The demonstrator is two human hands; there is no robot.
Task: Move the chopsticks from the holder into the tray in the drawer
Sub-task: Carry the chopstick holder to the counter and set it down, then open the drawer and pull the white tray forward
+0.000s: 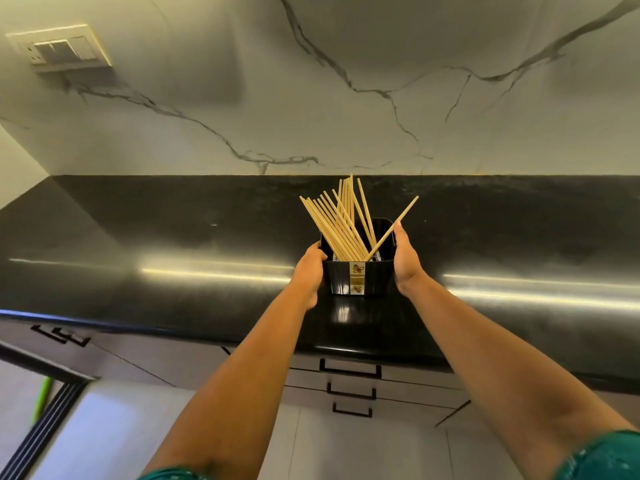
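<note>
On the black countertop, near its front edge and at about 12 o'clock from the person, stands the black holder, upright, with a bundle of wooden chopsticks fanned out of its top; most lean toward 11 o'clock, one stray stick leans toward 1 o'clock. Left hand is curled around the holder's left wall at 9 o'clock, fingers wrapped on it, thumb at the rim. Right hand lies flat and mostly open against the right wall at 3 o'clock, fingers extended toward the far rim, touching the stray stick or just beside it; cannot tell which. Neither hand holds a chopstick. Below the counter at 6 o'clock, the drawers with black handles all look closed; no tray visible. Step in hand: likely securing the holder with both hands, very early in the task, nothing transferred. Next move probably calls for bringing the holder closer or freeing one hand to pull a drawer open, then gathering the sticks in a bunch. Risk: loose, splayed sticks could slide out if the holder tilts.
</note>
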